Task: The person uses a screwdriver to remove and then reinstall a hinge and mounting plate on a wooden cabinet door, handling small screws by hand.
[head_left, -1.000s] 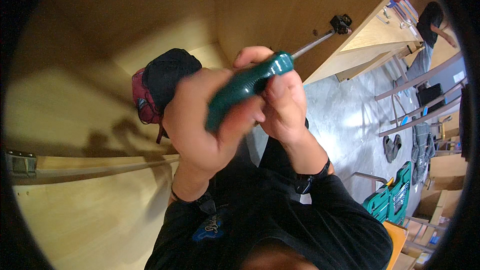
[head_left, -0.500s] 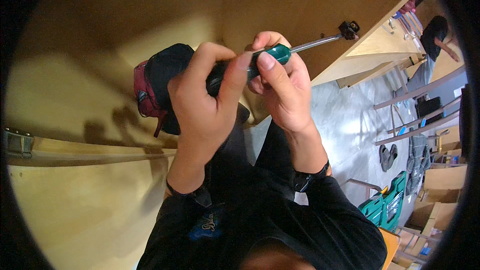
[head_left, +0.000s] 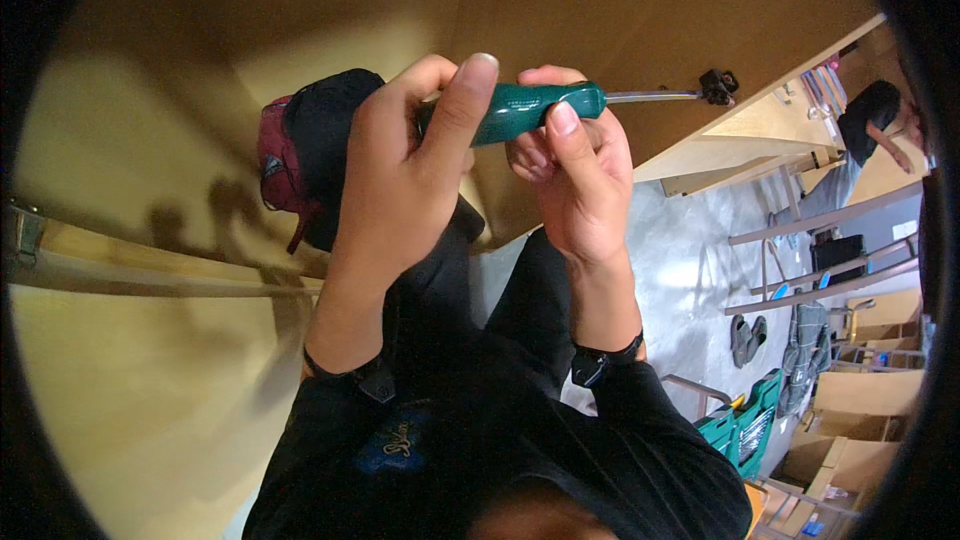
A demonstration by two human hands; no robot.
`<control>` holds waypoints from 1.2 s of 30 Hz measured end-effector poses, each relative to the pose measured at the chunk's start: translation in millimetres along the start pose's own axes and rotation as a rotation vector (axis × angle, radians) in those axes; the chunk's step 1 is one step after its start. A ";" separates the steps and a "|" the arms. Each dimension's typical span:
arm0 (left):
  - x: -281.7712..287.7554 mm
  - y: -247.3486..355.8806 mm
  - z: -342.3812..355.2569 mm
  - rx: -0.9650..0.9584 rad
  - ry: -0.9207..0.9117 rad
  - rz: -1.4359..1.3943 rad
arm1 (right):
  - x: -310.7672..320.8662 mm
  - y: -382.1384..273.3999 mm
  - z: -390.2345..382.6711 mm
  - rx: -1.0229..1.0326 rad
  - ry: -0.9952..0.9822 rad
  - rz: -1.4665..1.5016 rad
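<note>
A screwdriver (head_left: 515,112) with a glossy green handle lies sideways between my hands. My left hand (head_left: 400,175) is closed round the back end of the handle, its thumb lying along it. My right hand (head_left: 590,175) grips the front of the handle, thumb below and fingers partly hidden behind. To the right runs the metal shaft, and its tip meets a small dark fitting (head_left: 718,87) on the wooden panel (head_left: 560,0). How the tip sits in the fitting is too small to tell.
A black and dark red bag (head_left: 320,150) rests behind my left hand. Wooden boards rise at the left. On the grey floor at right are dark slippers (head_left: 747,340), an opened green tool case (head_left: 745,430) and chair legs. Another person (head_left: 868,125) is at the far right.
The screwdriver's handle has turned nearly level and more of its green side shows. My left thumb has moved up over it. The whole view has shifted slightly.
</note>
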State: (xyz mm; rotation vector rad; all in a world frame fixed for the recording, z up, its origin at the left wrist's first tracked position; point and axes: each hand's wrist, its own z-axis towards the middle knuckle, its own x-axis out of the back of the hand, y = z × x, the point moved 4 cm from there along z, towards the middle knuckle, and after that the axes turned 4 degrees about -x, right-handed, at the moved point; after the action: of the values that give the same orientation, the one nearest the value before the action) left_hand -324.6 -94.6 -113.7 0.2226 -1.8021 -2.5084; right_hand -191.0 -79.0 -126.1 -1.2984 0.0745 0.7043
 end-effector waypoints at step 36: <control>-10.1 20.4 2.8 -0.663 0.064 0.224 | -12.2 -13.5 -2.7 0.060 0.147 0.016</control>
State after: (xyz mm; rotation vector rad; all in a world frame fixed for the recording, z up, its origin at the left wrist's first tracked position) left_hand -316.0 -97.4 -92.7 0.0632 -0.8334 -2.7115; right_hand -192.8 -88.0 -110.2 -1.2919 0.2238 0.6146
